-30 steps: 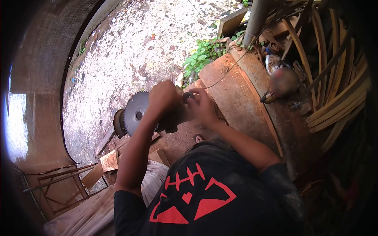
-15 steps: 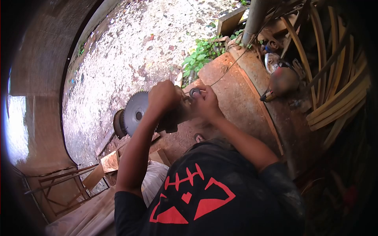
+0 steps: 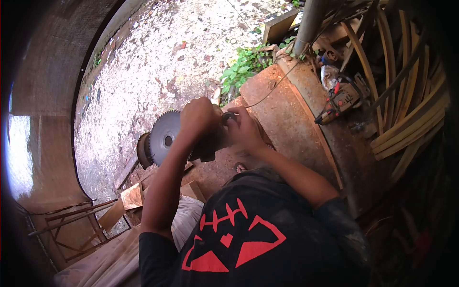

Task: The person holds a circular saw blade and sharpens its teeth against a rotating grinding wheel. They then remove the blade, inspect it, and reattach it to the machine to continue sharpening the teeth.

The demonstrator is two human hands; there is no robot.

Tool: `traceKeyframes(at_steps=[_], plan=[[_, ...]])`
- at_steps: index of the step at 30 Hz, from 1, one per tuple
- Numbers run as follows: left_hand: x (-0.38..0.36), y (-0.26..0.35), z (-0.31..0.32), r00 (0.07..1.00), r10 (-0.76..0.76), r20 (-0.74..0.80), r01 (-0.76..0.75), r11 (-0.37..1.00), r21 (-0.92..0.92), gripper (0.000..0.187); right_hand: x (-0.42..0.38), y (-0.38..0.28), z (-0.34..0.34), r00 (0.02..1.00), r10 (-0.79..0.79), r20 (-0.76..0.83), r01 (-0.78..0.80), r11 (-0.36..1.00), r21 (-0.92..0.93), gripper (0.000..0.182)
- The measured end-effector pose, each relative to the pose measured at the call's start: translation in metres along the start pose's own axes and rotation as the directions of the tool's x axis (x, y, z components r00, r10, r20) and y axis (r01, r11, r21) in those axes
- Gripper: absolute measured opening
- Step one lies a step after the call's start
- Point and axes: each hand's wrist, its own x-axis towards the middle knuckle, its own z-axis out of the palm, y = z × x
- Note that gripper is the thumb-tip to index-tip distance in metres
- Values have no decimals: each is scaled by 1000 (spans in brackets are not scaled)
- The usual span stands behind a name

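A toothed circular saw blade (image 3: 165,136) stands tilted on edge beside a dark machine body (image 3: 208,147). My left hand (image 3: 197,117) is closed above the body, just right of the blade; what its fingers grip is hidden behind the knuckles. Pinched in my right hand (image 3: 246,133) is a small dark ring (image 3: 229,117), close to the left hand's fingertips. The fingers and wrist cover much of the machine's right end. Behind the blade shows a brown round rim (image 3: 143,150).
A chainsaw (image 3: 342,100) lies on the ground at right, near curved wooden strips (image 3: 406,119). A metal post (image 3: 308,26) rises behind green plants (image 3: 244,67). Wood blocks (image 3: 132,196) and a pale cloth (image 3: 187,217) sit at lower left. A thin cable crosses the concrete.
My right hand has moved slightly left, bringing the dark ring nearer my left hand. The left hand and the saw blade have hardly moved.
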Motion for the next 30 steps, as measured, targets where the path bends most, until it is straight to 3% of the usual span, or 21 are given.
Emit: traceKeyframes(at_steps=[1, 4, 7, 10, 13, 16, 20, 23, 26, 29, 30], plan=[[0, -1, 1, 1000, -5, -3, 5, 1000, -5, 32, 0, -1, 3, 999, 35, -18, -33, 994, 105, 27], [3, -4, 0, 1000, -3, 8, 3, 1000, -3, 32, 3, -8, -1, 991, 118, -60, -105, 977, 185, 26], [2, -3, 1, 1000, -4, 2, 4, 1000, -14, 32, -2, -8, -4, 998, 45, 36, -48, 996, 69, 24], [3, -4, 1, 1000, 12, 7, -11, 1000, -23, 33, 5, -6, -6, 999, 24, -27, -19, 984, 174, 22], [0, -5, -2, 999, 36, 20, -36, 999, -35, 34, 10, -6, -22, 992, 63, -110, -60, 998, 28, 22], [1, -5, 1, 999, 39, 1, -39, 999, -34, 35, 9, 0, -21, 996, -72, 59, 83, 969, -232, 23], [1, -6, 4, 999, 39, -24, -40, 999, -27, 35, 8, 1, -18, 921, -320, 224, 360, 917, -172, 27], [4, -7, 4, 1000, 20, -3, -20, 999, -25, 37, 12, -1, -24, 948, -141, 286, 131, 990, 53, 28], [5, -11, 7, 999, 33, -17, -34, 999, -28, 38, 17, 6, -22, 945, -164, 283, 120, 979, 166, 29], [-3, -4, -3, 999, -34, -35, 31, 997, -70, 39, 24, 6, -30, 924, -83, 372, 65, 996, 62, 29], [-7, -3, -8, 998, -23, -58, 17, 995, -102, 40, 26, 4, -35, 915, 3, 403, -37, 996, 78, 29]])
